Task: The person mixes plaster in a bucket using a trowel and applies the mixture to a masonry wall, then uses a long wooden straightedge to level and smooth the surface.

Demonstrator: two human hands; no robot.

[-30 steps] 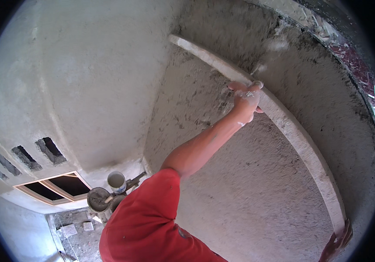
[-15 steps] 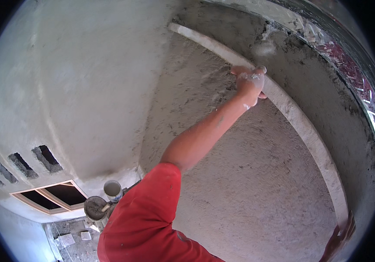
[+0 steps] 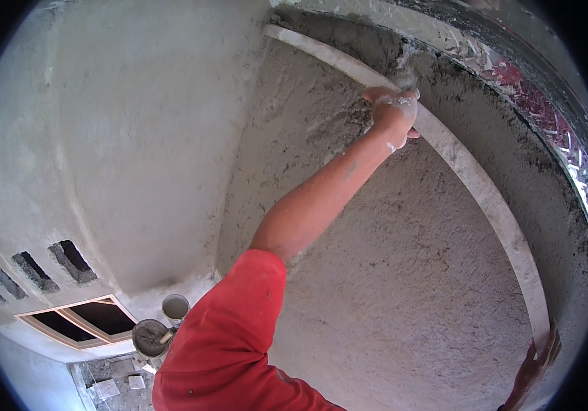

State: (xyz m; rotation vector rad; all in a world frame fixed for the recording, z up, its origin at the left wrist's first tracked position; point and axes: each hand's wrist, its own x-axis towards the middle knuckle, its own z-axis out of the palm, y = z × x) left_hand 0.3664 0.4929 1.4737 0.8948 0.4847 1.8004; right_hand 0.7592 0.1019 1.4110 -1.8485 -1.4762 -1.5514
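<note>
A long pale straightedge [image 3: 469,161], bowed by the lens, lies against rough wet plaster on the wall [image 3: 403,274]. My left hand [image 3: 393,113], flecked with white plaster, is closed around its upper middle, the arm stretched out from a red sleeve. At the far right my right hand [image 3: 543,349] is at the straightedge's lower end, its fingers wrapped about it in shadow. Above the straightedge runs a band of darker grey plaster [image 3: 513,171].
A smoother grey wall [image 3: 150,137] meets the plastered one at a corner on the left. It has several slots [image 3: 72,262] and a wooden window frame [image 3: 78,322]. Below stand a bucket [image 3: 175,308] and a mortar tub [image 3: 150,338] with a handled tool. Rubble lies on the floor [image 3: 116,383].
Both hands keep their hold while the straightedge has slid up the wall a little. The view has shifted slightly, so the window and buckets sit lower.
</note>
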